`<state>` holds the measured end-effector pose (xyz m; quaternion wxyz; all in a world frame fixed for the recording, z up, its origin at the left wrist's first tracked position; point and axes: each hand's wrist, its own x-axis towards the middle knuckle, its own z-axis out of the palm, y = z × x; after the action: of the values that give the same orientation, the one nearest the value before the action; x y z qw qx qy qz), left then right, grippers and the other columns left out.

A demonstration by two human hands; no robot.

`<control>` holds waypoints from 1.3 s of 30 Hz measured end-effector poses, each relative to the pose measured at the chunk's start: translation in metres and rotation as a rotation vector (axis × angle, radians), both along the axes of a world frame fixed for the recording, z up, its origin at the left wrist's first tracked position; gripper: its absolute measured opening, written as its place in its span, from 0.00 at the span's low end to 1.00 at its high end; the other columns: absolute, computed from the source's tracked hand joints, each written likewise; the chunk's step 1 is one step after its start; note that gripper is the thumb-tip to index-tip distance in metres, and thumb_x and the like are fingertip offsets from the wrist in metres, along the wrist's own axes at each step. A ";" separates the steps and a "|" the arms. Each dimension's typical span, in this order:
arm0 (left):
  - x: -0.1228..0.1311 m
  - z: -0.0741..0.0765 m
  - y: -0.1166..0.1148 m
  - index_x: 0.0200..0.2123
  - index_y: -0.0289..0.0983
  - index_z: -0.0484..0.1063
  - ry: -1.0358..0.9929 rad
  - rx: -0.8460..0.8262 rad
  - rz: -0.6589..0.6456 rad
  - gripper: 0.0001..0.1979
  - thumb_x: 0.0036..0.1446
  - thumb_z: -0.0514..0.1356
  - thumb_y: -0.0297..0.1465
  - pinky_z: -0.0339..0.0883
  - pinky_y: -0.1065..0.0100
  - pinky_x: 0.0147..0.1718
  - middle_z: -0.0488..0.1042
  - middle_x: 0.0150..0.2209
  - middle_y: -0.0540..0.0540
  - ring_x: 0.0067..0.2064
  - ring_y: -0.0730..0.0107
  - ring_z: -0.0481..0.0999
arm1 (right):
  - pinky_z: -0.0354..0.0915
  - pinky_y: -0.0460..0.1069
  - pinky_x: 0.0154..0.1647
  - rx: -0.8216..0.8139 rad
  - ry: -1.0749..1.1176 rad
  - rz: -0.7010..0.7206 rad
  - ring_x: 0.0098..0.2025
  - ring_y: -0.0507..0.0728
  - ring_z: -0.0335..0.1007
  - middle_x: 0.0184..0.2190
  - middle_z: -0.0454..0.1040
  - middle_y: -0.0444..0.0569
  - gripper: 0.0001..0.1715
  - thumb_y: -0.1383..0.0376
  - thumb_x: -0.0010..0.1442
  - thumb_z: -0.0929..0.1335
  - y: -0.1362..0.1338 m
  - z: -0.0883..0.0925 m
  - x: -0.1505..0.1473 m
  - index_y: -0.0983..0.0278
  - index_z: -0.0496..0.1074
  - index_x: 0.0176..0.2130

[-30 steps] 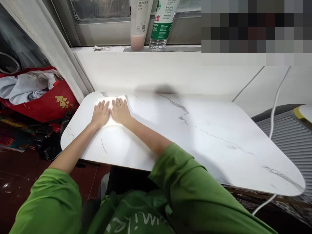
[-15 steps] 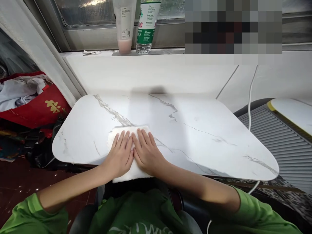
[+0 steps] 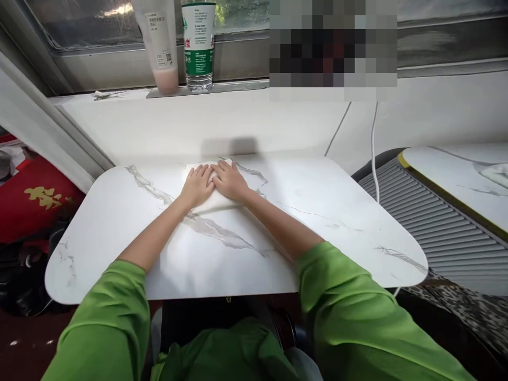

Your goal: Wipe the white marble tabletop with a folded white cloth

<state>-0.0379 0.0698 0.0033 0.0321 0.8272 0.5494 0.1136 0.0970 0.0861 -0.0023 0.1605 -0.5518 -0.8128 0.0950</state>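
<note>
A white cloth point(image 3: 216, 202) lies on the white marble-patterned tabletop point(image 3: 317, 243), close to the wall at the back edge. My left hand point(image 3: 197, 185) presses flat on the cloth's left part, fingers stretched out and pointing away from me. Beside it, my right hand point(image 3: 230, 181) rests flat on the cloth's right part, with the two thumbs close together. Neither hand's fingers are curled round the cloth. Both arms are reached far forward, and the hands hide much of the cloth.
On the window ledge stand a cup with pink liquid point(image 3: 164, 79) and a green-labelled water bottle point(image 3: 199, 58). A white cable point(image 3: 373, 153) hangs at the right, near a grey ribbed surface point(image 3: 440, 227) and another marble tabletop point(image 3: 456, 180). A red bag point(image 3: 43, 196) is at the left.
Both hands have slid the cloth forward, from the table's near edge to its back edge by the wall. The view has shifted a little to the right.
</note>
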 end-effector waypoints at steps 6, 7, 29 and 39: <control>0.029 -0.004 0.036 0.62 0.35 0.58 -0.029 0.049 0.130 0.24 0.64 0.44 0.30 0.41 0.53 0.65 0.56 0.66 0.42 0.67 0.59 0.52 | 0.43 0.59 0.66 0.099 0.082 -0.035 0.65 0.60 0.52 0.62 0.62 0.58 0.28 0.69 0.63 0.54 0.046 -0.008 0.018 0.70 0.64 0.59; 0.031 -0.004 0.035 0.63 0.35 0.58 -0.031 0.057 0.137 0.25 0.64 0.43 0.31 0.40 0.52 0.65 0.56 0.66 0.42 0.67 0.58 0.52 | 0.43 0.59 0.66 0.103 0.073 -0.032 0.65 0.60 0.52 0.62 0.62 0.58 0.28 0.69 0.63 0.54 0.046 -0.008 0.019 0.70 0.64 0.60; 0.231 -0.008 -0.152 0.65 0.25 0.54 -0.053 -0.031 -0.375 0.32 0.63 0.45 0.39 0.39 0.41 0.64 0.52 0.66 0.31 0.68 0.41 0.46 | 0.40 0.61 0.69 -0.034 -0.087 -0.260 0.69 0.57 0.38 0.68 0.50 0.54 0.36 0.56 0.65 0.48 -0.189 -0.032 0.260 0.63 0.50 0.68; 0.271 -0.019 -0.080 0.63 0.24 0.56 -0.074 0.041 -0.284 0.30 0.61 0.47 0.35 0.40 0.41 0.63 0.55 0.65 0.31 0.66 0.41 0.50 | 0.41 0.56 0.68 0.020 -0.173 -0.200 0.70 0.57 0.40 0.67 0.52 0.58 0.35 0.62 0.64 0.49 -0.099 -0.031 0.292 0.71 0.55 0.66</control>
<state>0.2331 -0.0099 -0.0159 0.0511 0.8922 0.4230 0.1497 0.3887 -0.0124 -0.0330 0.1041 -0.6347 -0.7654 0.0225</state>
